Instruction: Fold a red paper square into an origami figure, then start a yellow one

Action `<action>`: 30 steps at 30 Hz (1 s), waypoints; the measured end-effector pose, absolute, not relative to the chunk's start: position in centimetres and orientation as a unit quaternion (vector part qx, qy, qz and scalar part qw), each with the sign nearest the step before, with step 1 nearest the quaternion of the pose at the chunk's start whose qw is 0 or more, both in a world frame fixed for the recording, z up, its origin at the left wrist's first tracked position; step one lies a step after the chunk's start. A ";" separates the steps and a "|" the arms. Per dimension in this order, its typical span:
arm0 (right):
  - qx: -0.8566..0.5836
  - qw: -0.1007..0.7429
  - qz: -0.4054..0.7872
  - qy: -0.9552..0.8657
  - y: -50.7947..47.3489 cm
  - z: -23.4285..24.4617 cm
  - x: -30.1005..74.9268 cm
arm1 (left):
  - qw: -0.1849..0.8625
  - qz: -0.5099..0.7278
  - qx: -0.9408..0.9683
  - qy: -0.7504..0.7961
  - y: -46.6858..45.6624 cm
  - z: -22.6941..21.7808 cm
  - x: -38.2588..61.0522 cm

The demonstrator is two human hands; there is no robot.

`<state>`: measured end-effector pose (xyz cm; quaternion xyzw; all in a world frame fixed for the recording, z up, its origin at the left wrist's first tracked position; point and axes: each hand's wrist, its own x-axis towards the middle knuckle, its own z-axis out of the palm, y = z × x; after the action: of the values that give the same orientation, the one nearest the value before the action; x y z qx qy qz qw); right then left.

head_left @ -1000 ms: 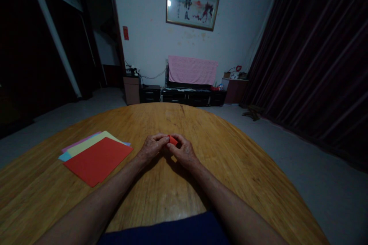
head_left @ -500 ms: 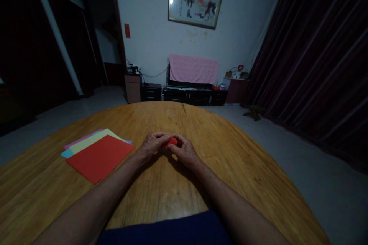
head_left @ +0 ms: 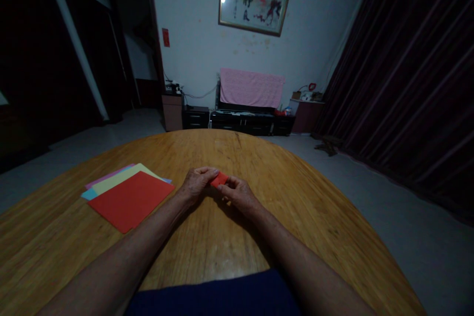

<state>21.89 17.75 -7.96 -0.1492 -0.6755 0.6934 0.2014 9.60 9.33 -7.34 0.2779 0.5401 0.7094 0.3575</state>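
Observation:
Between my hands, just above the wooden table point(head_left: 207, 242), is a small folded piece of red paper point(head_left: 219, 179). My left hand point(head_left: 197, 183) pinches its left side, thumb on top. At its lower right edge, the thumb and fingers of my right hand point(head_left: 238, 193) grip it too. The undersides of both hands' fingers are partly hidden, and the paper's exact folded shape is too small to make out. To the left of my left forearm lies a sheet of red paper point(head_left: 131, 201), on top of yellow paper point(head_left: 122, 177), blue paper point(head_left: 89, 194) and pink paper point(head_left: 107, 176).
Beyond the round table's far edge stands a low black cabinet point(head_left: 240, 122) with a pink towel point(head_left: 252, 88) draped over a screen. A framed picture point(head_left: 254, 3) hangs on the wall. Dark curtains point(head_left: 392, 59) cover the right side.
My right hand's fingers have shifted down and right on the folded red paper, so more of its face shows. The stack of sheets lies as before; the view has tilted slightly.

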 end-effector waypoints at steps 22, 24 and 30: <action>-0.168 0.224 0.707 -0.649 18.1 -8.2 22.0 | 0.406 0.688 0.299 0.522 9.0 -6.7 10.2; -0.169 0.209 0.696 -0.666 18.1 -7.9 22.1 | 0.396 0.682 0.301 0.536 9.0 -6.8 10.2; -0.193 0.203 0.671 -0.687 18.8 -7.9 22.2 | 0.431 0.655 0.322 0.531 8.7 -6.7 9.8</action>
<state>22.19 18.76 -7.91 -0.1930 -0.6866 0.6710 0.2030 9.78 8.74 -6.73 0.3216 0.5312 0.6550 0.4306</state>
